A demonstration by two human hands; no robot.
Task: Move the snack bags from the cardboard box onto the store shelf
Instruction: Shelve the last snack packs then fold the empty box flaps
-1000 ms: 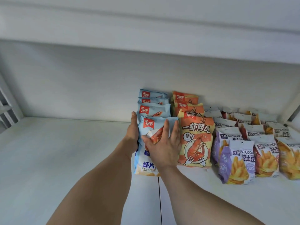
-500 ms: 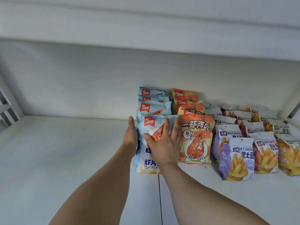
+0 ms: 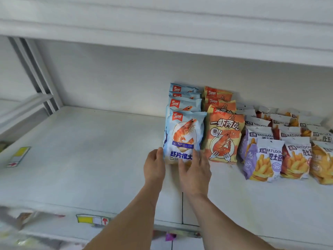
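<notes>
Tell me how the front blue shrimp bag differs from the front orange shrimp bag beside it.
The front blue shrimp bag is pale blue and white; the front orange shrimp bag is orange and cream. The left hand and right hand touch the blue bag's lower edge; neither touches the orange bag. The orange bag's shrimp lies on a plate with forks. Both stand upright at their rows' fronts, picturing a shrimp.

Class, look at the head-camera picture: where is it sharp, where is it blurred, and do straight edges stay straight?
Head view: front blue shrimp bag prints crisply; the bottom-left corner below the shelf edge smears into blur; the upper shelf board bows, a wide-angle distortion; the light is soft and even, with no hard shadows.
</notes>
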